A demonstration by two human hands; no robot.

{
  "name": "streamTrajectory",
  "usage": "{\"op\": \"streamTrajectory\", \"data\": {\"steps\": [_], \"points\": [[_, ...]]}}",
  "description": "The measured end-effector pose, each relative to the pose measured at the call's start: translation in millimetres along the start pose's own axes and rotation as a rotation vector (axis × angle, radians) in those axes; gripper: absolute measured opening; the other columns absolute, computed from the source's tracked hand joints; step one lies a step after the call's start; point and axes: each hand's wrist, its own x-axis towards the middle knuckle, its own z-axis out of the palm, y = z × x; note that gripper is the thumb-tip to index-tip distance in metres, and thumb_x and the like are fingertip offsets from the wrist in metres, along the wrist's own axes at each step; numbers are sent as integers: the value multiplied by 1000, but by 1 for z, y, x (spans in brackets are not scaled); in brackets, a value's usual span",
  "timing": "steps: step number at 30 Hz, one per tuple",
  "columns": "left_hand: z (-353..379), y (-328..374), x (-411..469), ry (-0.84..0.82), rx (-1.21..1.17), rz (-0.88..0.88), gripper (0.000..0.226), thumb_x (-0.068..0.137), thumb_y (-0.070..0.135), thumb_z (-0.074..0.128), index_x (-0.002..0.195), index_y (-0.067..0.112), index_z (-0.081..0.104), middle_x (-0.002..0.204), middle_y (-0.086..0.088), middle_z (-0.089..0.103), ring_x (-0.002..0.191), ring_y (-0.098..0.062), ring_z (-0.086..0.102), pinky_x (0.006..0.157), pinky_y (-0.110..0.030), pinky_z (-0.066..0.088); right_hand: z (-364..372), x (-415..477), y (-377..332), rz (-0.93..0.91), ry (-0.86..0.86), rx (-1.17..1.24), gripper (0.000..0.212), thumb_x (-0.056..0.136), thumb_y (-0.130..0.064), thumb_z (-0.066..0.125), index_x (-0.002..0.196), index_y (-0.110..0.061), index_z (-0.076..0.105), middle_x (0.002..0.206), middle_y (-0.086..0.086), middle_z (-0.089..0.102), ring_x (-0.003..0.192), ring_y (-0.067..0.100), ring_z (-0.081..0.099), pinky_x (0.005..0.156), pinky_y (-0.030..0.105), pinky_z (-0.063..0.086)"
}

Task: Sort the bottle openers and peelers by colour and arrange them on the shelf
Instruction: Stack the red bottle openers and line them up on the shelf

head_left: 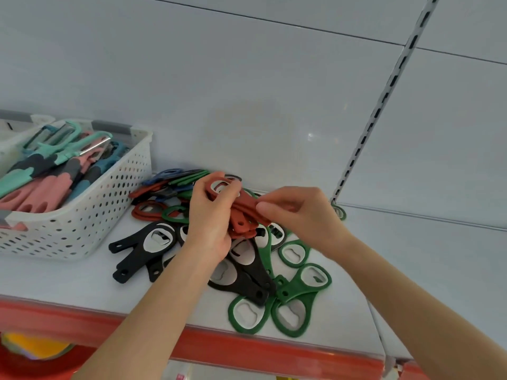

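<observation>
- Red openers (241, 212): a fanned stack, raised just above the shelf (411, 270), between both hands.
- Left hand (211, 223) curled round the stack's heads, clamping it; probably to keep one colour together while gathering.
- Right hand (299, 212) pinching the handle ends, thumb pressed against them (likely squaring the stack or adding one more).
- Black openers (148, 242) fanned out under and left of the hands, green openers (301, 292) toward the front edge at right; seemingly grouped by colour already.
- Unsorted heap (164, 187) of red, green and blue at the back, just beside the basket (109, 215).
- Peelers (55, 174) piled in the basket, mixed teal, pink and blue, apparently untouched.
- Hidden: count of reds in the grip, anything beneath the hands; lone opener (339, 213) half behind the right hand; basket cut off at left; fingertips blurred, so exact contact hard to make out.
</observation>
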Motion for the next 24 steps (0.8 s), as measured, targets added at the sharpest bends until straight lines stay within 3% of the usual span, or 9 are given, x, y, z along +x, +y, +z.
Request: {"op": "streamTrajectory", "data": {"steps": [3, 6, 8, 12, 15, 19, 22, 24], "points": [[-9, 3, 0, 20, 12, 2, 25, 87, 4, 55, 105, 21, 53, 82, -5, 59, 67, -20, 60, 52, -35, 52, -11, 26, 32, 94, 130, -284, 16, 89, -17, 59, 99, -10, 70, 95, -1, 71, 82, 6, 61, 72, 10, 44], [-18, 7, -1, 16, 11, 13, 26, 85, 1, 56, 102, 20, 55, 86, -7, 59, 68, -20, 61, 62, -38, 53, -19, 45, 70, 300, 3, -654, 28, 91, -20, 55, 116, -9, 62, 117, 9, 64, 105, 25, 59, 88, 29, 44], [-22, 9, -2, 3, 17, 22, 25, 83, 0, 58, 97, 21, 56, 86, -7, 59, 66, -19, 61, 63, -39, 54, -17, 47, 80, 353, -25, -735, 26, 91, -18, 54, 113, -11, 63, 114, 12, 65, 103, 30, 59, 87, 35, 48], [-30, 12, -4, -13, 41, 14, 26, 82, 1, 61, 100, 20, 56, 83, -5, 58, 63, -19, 60, 52, -34, 52, -13, 42, 74, 339, -11, -789, 22, 90, -18, 54, 107, -12, 67, 105, 12, 68, 97, 28, 60, 82, 33, 48], [-33, 12, -6, -31, 42, 2, 25, 83, 5, 62, 101, 19, 55, 83, -4, 58, 63, -18, 61, 52, -33, 52, -16, 35, 69, 397, 103, -630, 18, 85, -15, 61, 100, -10, 69, 94, 9, 67, 84, 21, 57, 71, 27, 43], [-33, 11, -11, -79, 63, -8, 20, 82, 19, 66, 98, 19, 54, 79, -2, 58, 57, -13, 62, 42, -30, 50, -20, 13, 39, 449, 346, 6, 8, 81, -4, 65, 87, -4, 69, 74, 6, 66, 65, 14, 56, 60, 23, 48], [-27, 7, -14, -109, 64, -36, 28, 80, 35, 66, 98, 17, 54, 85, -5, 61, 63, -18, 63, 46, -32, 52, -15, -11, 3, 435, 310, 405, 5, 84, -6, 63, 86, -8, 68, 66, 1, 65, 59, 8, 57, 56, 16, 51], [-20, 4, -18, -146, 35, -62, 35, 78, 41, 64, 100, 16, 54, 94, -8, 63, 73, -23, 65, 56, -35, 54, -3, -27, -16, 413, 202, 429, 8, 85, -8, 62, 83, -11, 68, 67, -1, 67, 61, 7, 59, 58, 16, 50]]}}
